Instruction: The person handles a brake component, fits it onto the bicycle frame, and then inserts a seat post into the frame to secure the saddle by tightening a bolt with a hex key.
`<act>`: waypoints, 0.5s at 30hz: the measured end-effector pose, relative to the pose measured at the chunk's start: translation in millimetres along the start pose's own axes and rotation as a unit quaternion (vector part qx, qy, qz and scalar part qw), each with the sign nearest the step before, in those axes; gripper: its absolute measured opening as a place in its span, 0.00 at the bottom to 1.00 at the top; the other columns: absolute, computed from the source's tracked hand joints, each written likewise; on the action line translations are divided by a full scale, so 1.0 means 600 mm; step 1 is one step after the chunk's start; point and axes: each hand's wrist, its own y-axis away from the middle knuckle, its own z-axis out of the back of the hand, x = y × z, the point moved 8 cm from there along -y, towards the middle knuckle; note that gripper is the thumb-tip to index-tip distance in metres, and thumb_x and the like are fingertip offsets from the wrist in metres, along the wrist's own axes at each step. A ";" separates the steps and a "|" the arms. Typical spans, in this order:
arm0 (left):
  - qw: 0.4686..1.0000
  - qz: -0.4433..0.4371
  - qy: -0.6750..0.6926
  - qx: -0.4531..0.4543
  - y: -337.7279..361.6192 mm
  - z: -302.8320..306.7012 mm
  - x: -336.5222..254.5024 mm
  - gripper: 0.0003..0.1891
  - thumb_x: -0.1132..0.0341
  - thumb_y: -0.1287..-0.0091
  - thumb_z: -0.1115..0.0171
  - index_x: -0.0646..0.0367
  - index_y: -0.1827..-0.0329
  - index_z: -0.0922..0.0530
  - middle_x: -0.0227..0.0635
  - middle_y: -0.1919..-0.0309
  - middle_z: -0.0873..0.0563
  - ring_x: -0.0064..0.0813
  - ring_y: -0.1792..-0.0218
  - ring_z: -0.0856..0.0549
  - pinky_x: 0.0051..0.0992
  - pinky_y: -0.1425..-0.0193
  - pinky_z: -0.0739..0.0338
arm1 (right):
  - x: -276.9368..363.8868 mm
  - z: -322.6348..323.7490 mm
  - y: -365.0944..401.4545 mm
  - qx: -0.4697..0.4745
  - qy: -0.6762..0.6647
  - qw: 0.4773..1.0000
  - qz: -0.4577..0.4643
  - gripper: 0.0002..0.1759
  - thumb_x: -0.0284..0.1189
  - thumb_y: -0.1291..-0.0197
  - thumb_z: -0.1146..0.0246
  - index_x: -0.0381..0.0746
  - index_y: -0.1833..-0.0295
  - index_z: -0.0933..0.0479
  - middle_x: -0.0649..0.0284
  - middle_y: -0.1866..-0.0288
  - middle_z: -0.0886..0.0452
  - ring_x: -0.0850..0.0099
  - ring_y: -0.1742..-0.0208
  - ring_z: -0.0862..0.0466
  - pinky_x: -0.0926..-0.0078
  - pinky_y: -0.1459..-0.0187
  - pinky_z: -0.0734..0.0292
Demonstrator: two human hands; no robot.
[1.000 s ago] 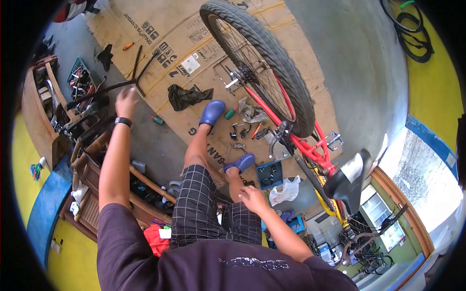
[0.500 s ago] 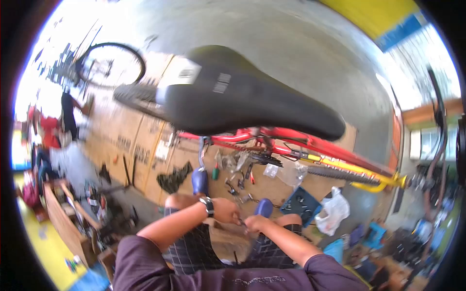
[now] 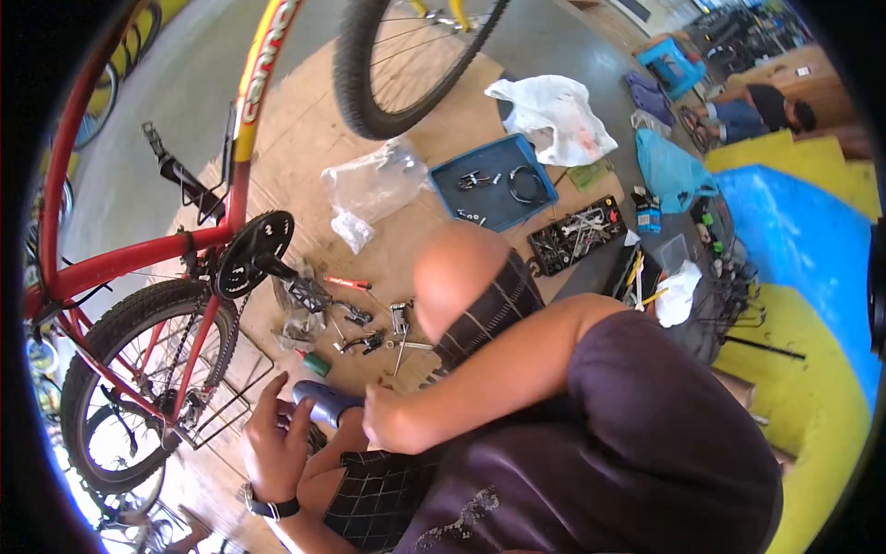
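My left hand (image 3: 275,443), with a watch at the wrist, is raised near the rear wheel (image 3: 138,388) of a red and yellow bicycle. Its fingers are apart and nothing shows in them. Just to its right, my right hand (image 3: 386,420) is closed above my lower leg. What it holds, if anything, is hidden. Beyond my hands a blue shoe (image 3: 325,403) rests on the cardboard, with a green bottle (image 3: 316,364) close by. The bicycle's red frame (image 3: 129,258), black crankset (image 3: 257,254) and pedal (image 3: 309,295) stand at the left.
Small metal parts (image 3: 360,342) and a red-handled tool (image 3: 346,282) lie on the cardboard (image 3: 295,129). Past my knee are a blue tray (image 3: 494,208), a black toolbox (image 3: 579,235) and plastic bags (image 3: 554,115). Another person (image 3: 761,111) is at the upper right.
My view has swung to the right, so the saddle has left the picture and the trays show more. My hands, together before, are now apart, with the left one opened.
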 end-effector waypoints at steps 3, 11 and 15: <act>0.996 -0.085 0.017 -0.035 0.058 -0.010 -0.049 0.24 0.67 0.33 0.30 0.64 0.36 0.22 0.34 0.72 0.17 0.22 0.71 0.19 0.24 0.63 0.23 | 0.014 0.051 0.035 -0.027 -0.022 0.999 0.003 0.13 0.35 0.46 0.30 0.39 0.59 0.12 0.57 0.56 0.11 0.62 0.54 0.13 0.56 0.56 0.22; 0.982 -0.035 -0.122 0.142 0.067 -0.155 0.061 0.28 0.62 0.34 0.29 0.64 0.34 0.24 0.45 0.66 0.11 0.34 0.64 0.11 0.33 0.58 0.18 | 0.084 0.093 0.399 -0.573 -0.139 0.772 0.236 0.15 0.35 0.38 0.33 0.41 0.49 0.17 0.61 0.58 0.15 0.62 0.52 0.14 0.58 0.49 0.24; 0.967 0.017 -0.117 0.226 0.055 -0.219 0.113 0.29 0.61 0.35 0.28 0.64 0.33 0.25 0.47 0.63 0.10 0.35 0.62 0.11 0.33 0.55 0.18 | -0.034 -0.026 0.581 -0.792 -0.114 0.598 0.037 0.07 0.27 0.36 0.33 0.41 0.53 0.18 0.62 0.54 0.14 0.66 0.58 0.13 0.67 0.59 0.19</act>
